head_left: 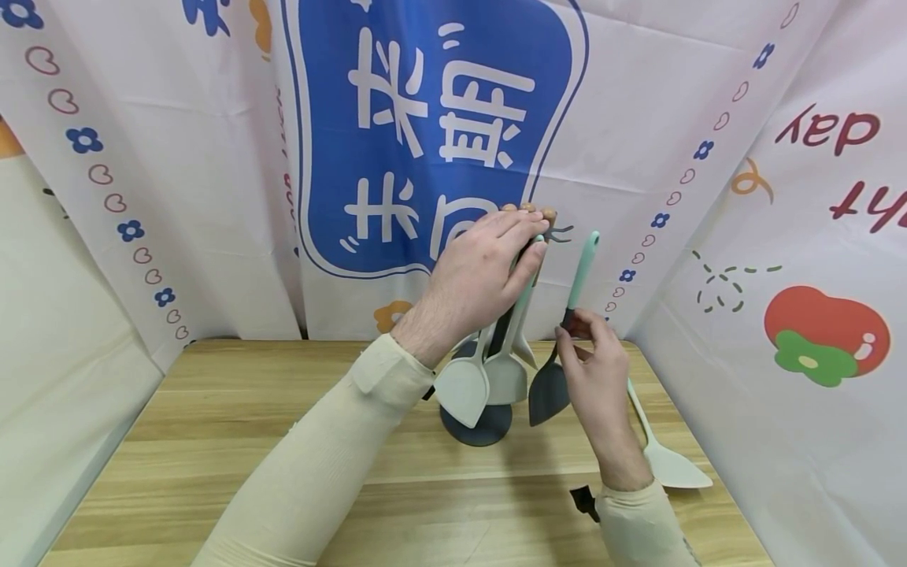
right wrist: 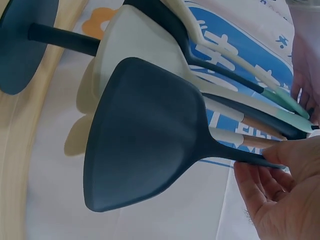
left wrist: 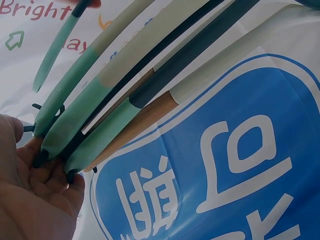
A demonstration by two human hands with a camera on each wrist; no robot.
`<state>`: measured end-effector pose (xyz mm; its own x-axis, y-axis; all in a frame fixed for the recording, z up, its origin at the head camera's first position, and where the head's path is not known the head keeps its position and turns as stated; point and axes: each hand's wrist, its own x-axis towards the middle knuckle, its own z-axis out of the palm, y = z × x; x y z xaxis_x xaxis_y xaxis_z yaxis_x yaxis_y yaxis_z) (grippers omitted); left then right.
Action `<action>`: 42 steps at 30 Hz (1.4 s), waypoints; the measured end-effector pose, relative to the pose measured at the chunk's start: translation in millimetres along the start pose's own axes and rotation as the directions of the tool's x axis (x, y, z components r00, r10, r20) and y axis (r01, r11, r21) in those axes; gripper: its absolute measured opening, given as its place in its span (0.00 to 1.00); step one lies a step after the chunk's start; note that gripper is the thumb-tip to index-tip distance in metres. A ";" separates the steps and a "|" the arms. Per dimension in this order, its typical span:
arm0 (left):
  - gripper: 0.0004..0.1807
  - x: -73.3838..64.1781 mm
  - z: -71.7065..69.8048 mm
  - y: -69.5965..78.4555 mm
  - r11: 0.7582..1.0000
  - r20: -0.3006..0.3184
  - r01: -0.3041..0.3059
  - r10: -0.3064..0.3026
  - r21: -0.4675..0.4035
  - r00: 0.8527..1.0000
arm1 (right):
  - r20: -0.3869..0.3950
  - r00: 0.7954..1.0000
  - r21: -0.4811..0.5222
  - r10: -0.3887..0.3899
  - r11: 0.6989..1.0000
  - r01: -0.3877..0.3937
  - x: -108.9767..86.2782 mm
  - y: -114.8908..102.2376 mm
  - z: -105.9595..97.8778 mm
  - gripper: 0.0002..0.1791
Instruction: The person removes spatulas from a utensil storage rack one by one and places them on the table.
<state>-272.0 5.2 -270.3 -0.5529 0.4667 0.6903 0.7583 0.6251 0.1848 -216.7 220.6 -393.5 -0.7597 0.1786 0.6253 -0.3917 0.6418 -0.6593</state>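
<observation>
A dark spatula (head_left: 549,394) with a mint-green handle is pinched at its neck by my right hand (head_left: 597,366), upright with the blade down, just right of the utensil rack (head_left: 476,431). In the right wrist view its broad dark blade (right wrist: 145,135) fills the middle. My left hand (head_left: 485,260) grips the top of the rack, its fingers (left wrist: 72,197) against the ends of hanging mint-green handles (left wrist: 75,117). From the rack hang a pale spatula (head_left: 462,390), a cream turner (head_left: 507,382) and other utensils, some with wooden handles; they partly hide one another.
A pale spatula with a mint-green handle (head_left: 673,471) lies on the wooden table (head_left: 269,449) at the right, partly behind my right forearm. Printed white cloth (head_left: 638,126) hangs behind and at both sides, close behind the rack.
</observation>
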 end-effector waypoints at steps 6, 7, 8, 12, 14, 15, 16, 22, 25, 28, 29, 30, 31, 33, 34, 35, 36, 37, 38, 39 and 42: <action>0.26 -0.3 0.2 -0.1 1.000 0.003 0.005 -0.005 0.001 1.000 | 0.000 1.000 -0.019 0.031 0.999 -0.031 2.7 7.7 -4.2 0.17; 0.26 -0.3 0.2 -0.1 1.000 0.002 0.005 -0.005 0.001 1.000 | 0.002 0.999 -0.020 0.037 0.999 -0.036 3.3 9.5 -4.8 0.17; 0.26 -0.4 0.2 -0.1 1.000 0.002 0.005 -0.005 0.001 1.000 | 0.004 0.999 -0.020 0.042 0.999 -0.042 3.9 11.1 -5.4 0.17; 0.26 -0.1 0.6 -0.3 1.000 0.001 0.003 -0.003 -0.002 1.000 | 0.014 0.998 -0.037 0.063 0.997 -0.062 5.8 19.1 -7.6 0.17; 0.26 -0.1 0.7 -0.4 1.000 0.003 0.004 -0.004 -0.001 1.000 | 0.024 0.997 -0.055 0.072 0.996 -0.071 6.3 24.0 -8.8 0.17; 0.26 -0.1 0.6 -0.4 1.000 0.004 0.006 -0.006 0.000 1.000 | 0.031 0.996 -0.069 0.078 0.995 -0.076 6.5 26.4 -9.4 0.17; 0.26 -0.2 0.5 -0.4 1.000 0.006 0.009 -0.009 0.001 1.000 | 0.038 0.996 -0.081 0.085 0.993 -0.082 6.5 28.6 -10.2 0.17; 0.26 -0.6 0.0 -0.3 1.000 0.009 0.014 -0.014 0.000 1.000 | 0.093 0.986 -0.143 0.140 0.982 -0.126 7.3 41.6 -14.2 0.18; 0.26 -0.2 0.2 -0.5 1.000 0.006 0.011 -0.011 -0.003 1.000 | 0.113 0.980 -0.166 0.166 0.975 -0.146 8.2 48.4 -15.9 0.18; 0.26 -0.1 0.1 -0.4 1.000 0.005 0.012 -0.012 -0.006 1.000 | 0.132 0.973 -0.190 0.188 0.968 -0.161 9.0 55.7 -17.7 0.17; 0.26 -0.2 0.1 -0.5 1.000 0.005 0.013 -0.013 -0.007 1.000 | 0.138 0.972 -0.199 0.191 0.967 -0.162 9.0 57.9 -18.2 0.17; 0.26 -0.2 -0.1 -0.4 1.000 0.006 0.014 -0.014 -0.007 1.000 | 0.144 0.971 -0.205 0.192 0.966 -0.160 9.0 60.1 -18.8 0.16; 0.26 -0.3 -0.1 -0.4 1.000 0.006 0.014 -0.014 -0.008 1.000 | 0.151 0.970 -0.213 0.193 0.964 -0.158 9.0 62.6 -19.4 0.16; 0.26 -0.3 0.1 -0.5 1.000 0.006 0.015 -0.015 -0.008 1.000 | 0.164 0.968 -0.226 0.191 0.962 -0.152 8.7 67.4 -20.6 0.16; 0.26 -0.4 0.2 -0.5 1.000 0.007 0.015 -0.015 -0.008 1.000 | 0.171 0.967 -0.230 0.190 0.962 -0.148 8.4 69.7 -21.3 0.16; 0.26 -0.4 0.2 -0.5 1.000 0.006 0.014 -0.014 -0.007 1.000 | 0.179 0.965 -0.233 0.191 0.961 -0.147 8.0 71.7 -21.9 0.17; 0.26 -0.4 0.2 -0.4 1.000 0.005 0.013 -0.013 -0.007 1.000 | 0.188 0.963 -0.237 0.194 0.960 -0.148 7.6 74.1 -22.5 0.17; 0.26 -0.2 0.4 -0.5 1.000 0.004 0.011 -0.011 -0.006 1.000 | 0.197 0.960 -0.243 0.199 0.959 -0.149 7.3 76.3 -23.0 0.18; 0.25 -0.2 0.4 -0.5 1.000 0.002 0.010 -0.010 -0.006 1.000 | 0.206 0.957 -0.250 0.205 0.956 -0.151 6.9 78.3 -23.4 0.18; 0.26 -0.2 0.2 -0.5 1.000 0.001 0.008 -0.008 -0.007 1.000 | 0.215 0.953 -0.255 0.212 0.954 -0.155 6.7 80.5 -23.8 0.19; 0.25 -0.2 -0.2 -0.3 1.000 -0.003 0.005 -0.005 -0.005 1.000 | 0.240 0.941 -0.276 0.238 0.946 -0.169 6.2 87.2 -24.4 0.18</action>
<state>-272.1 4.8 -270.3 -0.5560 0.4615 0.6913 0.7572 0.6243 0.1922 -243.0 295.8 -436.9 -0.9328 0.1419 0.3312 -0.0989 0.7831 -0.6139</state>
